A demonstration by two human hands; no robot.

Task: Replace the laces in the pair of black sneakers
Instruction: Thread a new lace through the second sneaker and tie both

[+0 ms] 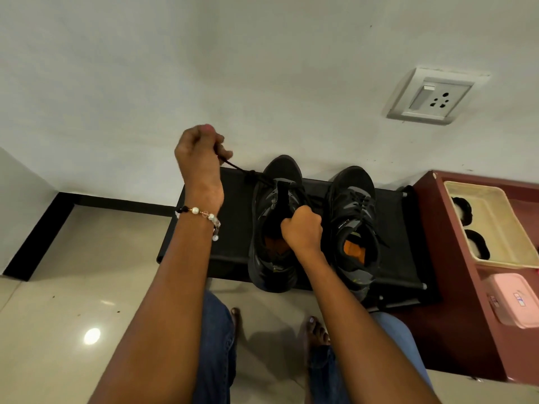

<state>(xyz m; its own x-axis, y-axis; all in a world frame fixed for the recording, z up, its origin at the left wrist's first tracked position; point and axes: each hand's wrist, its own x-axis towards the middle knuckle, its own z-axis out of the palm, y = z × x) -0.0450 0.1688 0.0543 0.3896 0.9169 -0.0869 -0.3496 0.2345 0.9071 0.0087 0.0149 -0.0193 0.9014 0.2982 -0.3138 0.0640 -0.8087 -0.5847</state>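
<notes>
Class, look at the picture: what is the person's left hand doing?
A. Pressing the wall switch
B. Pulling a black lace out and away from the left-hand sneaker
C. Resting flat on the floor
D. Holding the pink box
B: the left hand has its grip closed on a taut black lace that runs up from the left-hand sneaker, while the right hand holds that sneaker's tongue.

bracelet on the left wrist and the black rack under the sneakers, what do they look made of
Bracelet: glossy beads, pearl-white, clear and black, probably glass or plastic; they catch highlights.
Rack: matte black fabric, seemingly stretched over a tube frame with capped ends; it shows no shine.
</notes>
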